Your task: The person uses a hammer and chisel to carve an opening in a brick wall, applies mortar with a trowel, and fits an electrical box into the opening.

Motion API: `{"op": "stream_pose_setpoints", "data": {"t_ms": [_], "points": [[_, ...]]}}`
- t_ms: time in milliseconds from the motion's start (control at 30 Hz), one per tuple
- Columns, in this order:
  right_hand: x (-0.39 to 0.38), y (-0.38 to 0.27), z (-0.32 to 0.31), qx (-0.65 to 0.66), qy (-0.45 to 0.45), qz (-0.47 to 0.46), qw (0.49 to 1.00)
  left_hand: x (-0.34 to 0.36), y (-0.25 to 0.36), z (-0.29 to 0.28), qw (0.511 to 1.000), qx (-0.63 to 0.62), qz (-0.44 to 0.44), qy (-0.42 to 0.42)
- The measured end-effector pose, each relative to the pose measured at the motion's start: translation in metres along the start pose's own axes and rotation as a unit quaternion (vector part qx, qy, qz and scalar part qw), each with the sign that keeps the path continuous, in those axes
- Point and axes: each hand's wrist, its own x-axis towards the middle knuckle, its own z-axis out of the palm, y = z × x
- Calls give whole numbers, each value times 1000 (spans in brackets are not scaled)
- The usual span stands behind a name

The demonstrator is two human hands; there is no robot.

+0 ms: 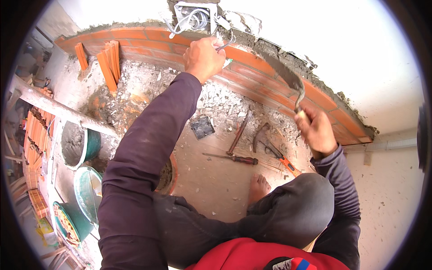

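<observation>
My left hand [204, 58] is closed at the top of the low brick wall [243, 76], just below an open wall box [195, 18]. Its fingers grip a grey cable [228, 43] that hangs from the box; a small white and green bit shows beside the fingertips, too small to name. Off to the right, my right hand [317, 128] is wrapped round the handle of a trowel [288, 75]. The trowel's mortar-smeared blade points up and left, over the wet mortar [270, 49] along the wall's top course.
On the floor lie a black square box [202, 127], a hammer [238, 132], a screwdriver [243, 159] and an orange utility knife [289, 165]. Loose bricks [108, 67] lean at the left wall. Buckets [85, 144] stand left, by a pole [63, 105]. Rubble covers the wall's foot.
</observation>
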Motion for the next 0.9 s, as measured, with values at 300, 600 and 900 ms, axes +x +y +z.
{"op": "stream_pose_setpoints", "data": {"t_ms": [300,600,900], "points": [[-16,98,42,-85,39,-109,990,-17,4,29,995,43,83,21],[-50,138,63,79,25,69,994,-8,52,75,982,76,172,30],[-57,167,48,72,25,35,997,-45,44,70,964,40,260,23]]}}
